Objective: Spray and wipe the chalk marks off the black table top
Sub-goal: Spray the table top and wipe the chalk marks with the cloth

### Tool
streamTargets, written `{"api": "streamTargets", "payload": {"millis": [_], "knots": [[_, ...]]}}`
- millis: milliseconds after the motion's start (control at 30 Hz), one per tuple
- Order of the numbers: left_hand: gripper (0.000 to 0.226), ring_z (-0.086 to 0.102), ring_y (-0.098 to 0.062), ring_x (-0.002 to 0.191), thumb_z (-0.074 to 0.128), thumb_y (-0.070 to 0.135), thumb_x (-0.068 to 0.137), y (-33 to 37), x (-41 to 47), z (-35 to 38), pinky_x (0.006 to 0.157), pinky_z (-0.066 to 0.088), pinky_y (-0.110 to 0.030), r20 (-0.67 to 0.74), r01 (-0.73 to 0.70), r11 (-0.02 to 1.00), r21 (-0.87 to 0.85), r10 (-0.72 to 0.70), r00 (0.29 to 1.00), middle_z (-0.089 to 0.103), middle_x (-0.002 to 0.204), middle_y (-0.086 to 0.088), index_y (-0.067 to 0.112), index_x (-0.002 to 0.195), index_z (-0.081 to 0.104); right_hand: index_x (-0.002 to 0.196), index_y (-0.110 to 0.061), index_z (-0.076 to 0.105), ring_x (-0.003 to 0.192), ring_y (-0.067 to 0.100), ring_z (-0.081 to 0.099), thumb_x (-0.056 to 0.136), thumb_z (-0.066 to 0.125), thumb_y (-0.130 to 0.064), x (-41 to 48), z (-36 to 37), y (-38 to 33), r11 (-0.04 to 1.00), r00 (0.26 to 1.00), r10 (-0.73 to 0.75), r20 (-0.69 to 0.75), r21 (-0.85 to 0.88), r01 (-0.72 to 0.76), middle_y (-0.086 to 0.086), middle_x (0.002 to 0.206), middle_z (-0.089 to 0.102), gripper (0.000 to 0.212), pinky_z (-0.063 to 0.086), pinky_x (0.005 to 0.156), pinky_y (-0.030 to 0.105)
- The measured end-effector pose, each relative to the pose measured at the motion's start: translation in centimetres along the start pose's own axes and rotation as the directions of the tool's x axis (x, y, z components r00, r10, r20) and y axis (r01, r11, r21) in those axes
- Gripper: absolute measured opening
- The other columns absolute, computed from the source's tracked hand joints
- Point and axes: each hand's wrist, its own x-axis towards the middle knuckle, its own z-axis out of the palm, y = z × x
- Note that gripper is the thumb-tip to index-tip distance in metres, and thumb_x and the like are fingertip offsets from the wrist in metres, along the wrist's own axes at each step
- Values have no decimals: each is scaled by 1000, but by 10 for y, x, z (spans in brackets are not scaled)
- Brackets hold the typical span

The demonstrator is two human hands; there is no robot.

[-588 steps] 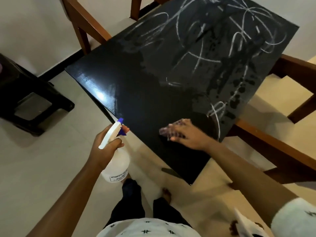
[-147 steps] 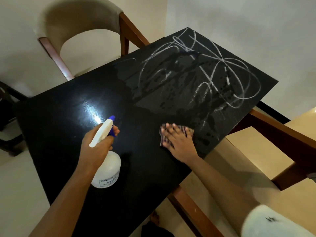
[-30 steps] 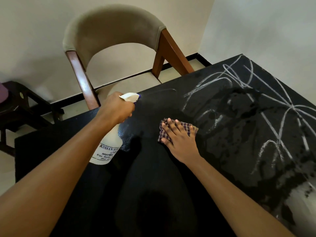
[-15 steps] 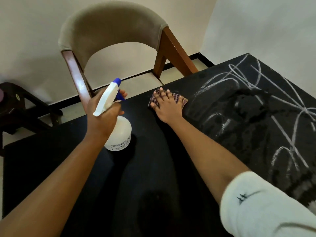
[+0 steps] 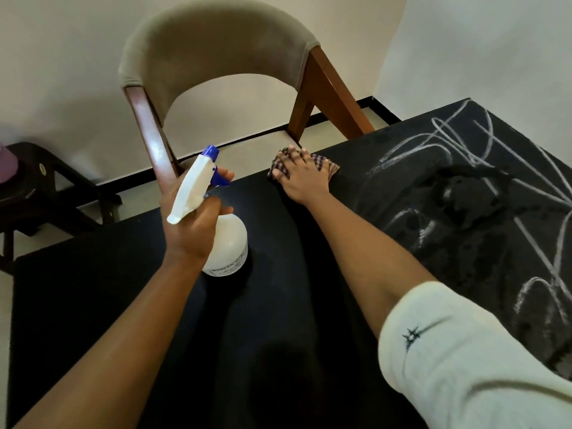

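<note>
The black table top [image 5: 278,305] fills the lower frame. White chalk marks [image 5: 483,168] and wet patches cover its right side; the left part looks plain black. My left hand [image 5: 192,224] grips a white spray bottle [image 5: 229,243] with a blue nozzle, held upright just over the table's middle. My right hand [image 5: 301,178] lies flat, fingers spread, pressing a checked cloth [image 5: 325,165] onto the table's far edge, left of the chalk.
A wooden chair with a beige padded back [image 5: 216,51] stands right behind the table's far edge. A dark stool [image 5: 37,193] sits at the left by the wall. White walls close in behind and at the right.
My right hand has slid the cloth from the table's middle to the far edge. My left hand has tipped the bottle from a forward tilt back to upright.
</note>
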Motion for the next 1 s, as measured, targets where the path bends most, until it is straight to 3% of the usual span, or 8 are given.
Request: {"api": "streamTargets", "payload": {"millis": [133,200,333,400,567,667,767,1000], "knots": [[68,63,-22,109,50,28,71,-6,3,3,70,60,-32,-12,1,1000,-29,-1,1000,65,114,-14,-3,132,48,152,-37,12,148,17,0,100,25,-53,-52,10,-5,975,975,-221,3,-23,221,-8,162,2,56,-3,112,61],[63,63,-16,109,50,30,73,-4,5,12,71,60,-29,-3,2,1000,-20,-2,1000,65,114,-7,10,133,50,151,-39,14,148,15,0,99,27,-54,-68,16,-5,956,957,-291,-2,-34,291,-10,162,3,56,-3,112,61],[40,64,-12,105,50,16,81,9,7,38,72,58,-26,-29,-48,999,7,48,998,64,104,9,44,109,50,151,-37,17,148,18,6,98,28,-56,-27,9,-2,985,985,-175,-12,-9,175,-8,162,6,57,4,112,61],[41,64,-14,105,50,14,82,8,10,42,71,58,-23,-51,-43,999,-3,43,998,63,104,10,42,112,49,152,-34,19,148,20,5,99,28,-55,1,0,5,999,999,-50,-19,8,51,-5,162,8,58,4,112,61],[45,62,3,103,49,16,82,-6,12,43,68,52,-9,-49,-41,999,-9,41,998,64,108,3,10,127,51,152,-30,18,149,24,1,100,25,-54,17,-3,21,989,986,148,-74,33,-146,-1,162,6,59,-1,112,62],[44,63,3,97,50,15,82,-1,10,44,66,51,-7,-89,-50,999,2,50,995,61,105,4,16,126,50,154,-29,14,149,25,1,100,24,-54,-5,5,17,977,971,209,-118,54,-204,0,162,5,60,-1,114,61],[38,65,-8,98,50,14,83,4,9,43,66,53,-10,-83,-64,998,-7,64,995,61,102,11,31,118,46,154,-28,10,149,24,2,99,26,-54,-43,8,20,976,969,216,-122,64,-210,1,162,3,63,0,115,60],[47,63,-19,108,50,20,83,1,10,42,70,58,-19,-71,-58,998,-6,57,996,63,112,-2,9,129,49,147,-23,31,137,30,29,93,30,-65,-106,-3,42,975,988,81,-129,-196,-105,10,152,29,69,21,107,56]]}}
